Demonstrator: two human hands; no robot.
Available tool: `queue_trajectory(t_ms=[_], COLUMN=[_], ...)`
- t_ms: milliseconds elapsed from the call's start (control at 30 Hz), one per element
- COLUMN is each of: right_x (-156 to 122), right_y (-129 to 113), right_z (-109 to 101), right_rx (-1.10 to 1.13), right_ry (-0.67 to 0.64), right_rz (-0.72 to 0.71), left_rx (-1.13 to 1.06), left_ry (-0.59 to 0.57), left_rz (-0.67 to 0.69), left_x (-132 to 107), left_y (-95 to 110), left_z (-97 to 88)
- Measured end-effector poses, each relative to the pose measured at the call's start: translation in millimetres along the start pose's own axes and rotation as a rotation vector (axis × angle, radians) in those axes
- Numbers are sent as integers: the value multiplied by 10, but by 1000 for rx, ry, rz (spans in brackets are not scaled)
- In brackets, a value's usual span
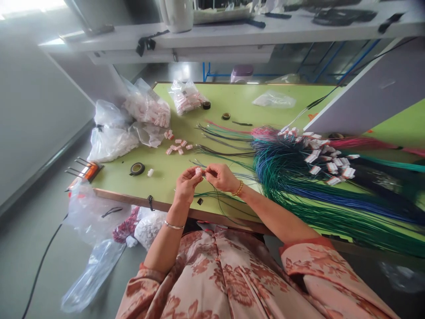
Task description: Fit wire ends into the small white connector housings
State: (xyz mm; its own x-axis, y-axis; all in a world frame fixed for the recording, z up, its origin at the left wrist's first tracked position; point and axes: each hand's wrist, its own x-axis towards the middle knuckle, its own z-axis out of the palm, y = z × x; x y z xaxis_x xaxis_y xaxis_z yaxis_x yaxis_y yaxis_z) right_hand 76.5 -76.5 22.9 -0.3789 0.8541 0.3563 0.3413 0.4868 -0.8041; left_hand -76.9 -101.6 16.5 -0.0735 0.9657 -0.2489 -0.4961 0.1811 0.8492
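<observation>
My left hand pinches a small white connector housing between thumb and fingers, above the front of the green table. Close beside it, my right hand is closed on a thin dark wire, its fingertips at the housing's right side. Whether the wire's end is inside the housing is too small to tell. Loose wire ends fan out just beyond my hands. They run right into a large bundle of green and blue wires, with many white connectors on top of it.
Loose connectors and a black tape roll lie left of my hands. Bags of connectors stand at the back left. An orange holder with metal prongs sits at the left edge. A shelf spans the table's far side.
</observation>
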Motion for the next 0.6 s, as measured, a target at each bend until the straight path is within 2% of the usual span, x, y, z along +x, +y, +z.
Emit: queue_trajectory(t_ms=[167, 267, 367, 433, 500, 600], right_x=[-52, -39, 128, 318, 519, 742], right_y=[-1, 5, 85, 209, 379, 639], right_z=[53, -5, -203, -382, -540, -647], right_rx=[-132, -149, -64, -85, -238, -500], right_ry=[45, -10, -136, -118, -35, -107], right_rz=[14, 9, 46, 103, 202, 364], left_rx=[44, 42, 3, -16, -30, -42], left_ry=[9, -10, -33, -42, -53, -73], left_rz=[13, -26, -48, -51, -60, -78], left_x=[1, 23, 66, 91, 102, 97], left_y=[-59, -57, -29, -10, 0, 0], left_z=[51, 43, 5, -24, -47, -64])
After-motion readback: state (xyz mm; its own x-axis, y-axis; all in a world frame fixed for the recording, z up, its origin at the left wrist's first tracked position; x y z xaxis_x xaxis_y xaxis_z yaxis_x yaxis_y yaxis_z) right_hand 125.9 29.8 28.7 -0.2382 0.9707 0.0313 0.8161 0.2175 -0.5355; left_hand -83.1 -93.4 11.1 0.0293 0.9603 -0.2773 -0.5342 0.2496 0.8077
